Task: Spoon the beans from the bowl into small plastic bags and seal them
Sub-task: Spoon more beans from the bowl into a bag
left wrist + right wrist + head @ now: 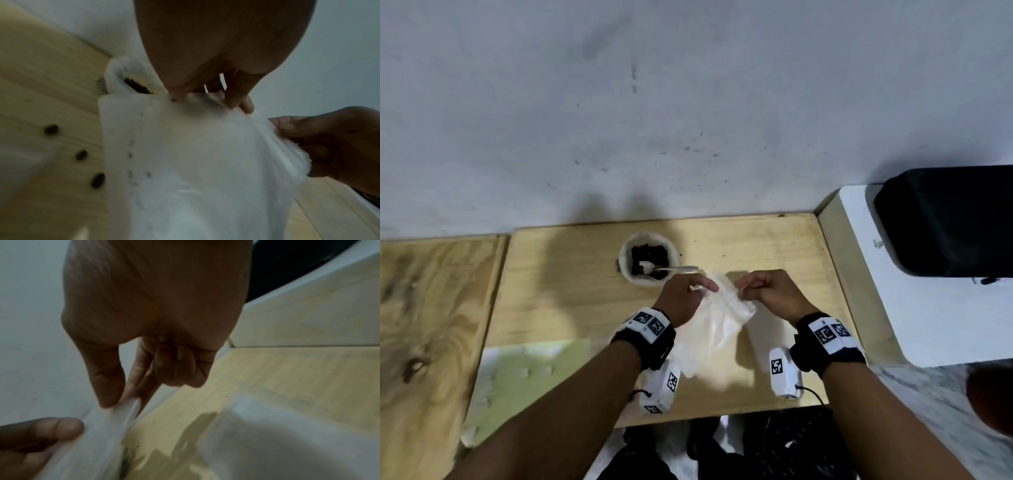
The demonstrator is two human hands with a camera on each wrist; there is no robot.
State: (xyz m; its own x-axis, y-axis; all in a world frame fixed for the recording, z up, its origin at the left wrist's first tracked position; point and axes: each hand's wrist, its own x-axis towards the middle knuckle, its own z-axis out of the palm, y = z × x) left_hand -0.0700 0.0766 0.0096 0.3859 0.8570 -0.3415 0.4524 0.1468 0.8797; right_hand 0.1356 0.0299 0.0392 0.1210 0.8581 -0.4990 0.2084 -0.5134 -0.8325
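Observation:
A white bowl point(627, 260) with dark beans point(650, 255) stands near the back of the wooden table, a metal spoon point(674, 269) resting in it with its handle pointing right. Just in front, both hands hold a clear plastic bag point(717, 325) point(195, 162) point(107, 434) up over the table by its top edge. My left hand point(690, 291) point(232, 99) pinches the left side of the bag's top edge. My right hand point(763, 289) point(123, 395) pinches the right side between thumb and forefinger. Whether beans are inside the bag is unclear.
Three loose beans point(81, 155) lie on the wooden table point(774, 246) left of the bag. A pale green sheet point(527, 373) lies at the front left. A white surface with a black case point(948, 222) is to the right. A grey wall stands behind.

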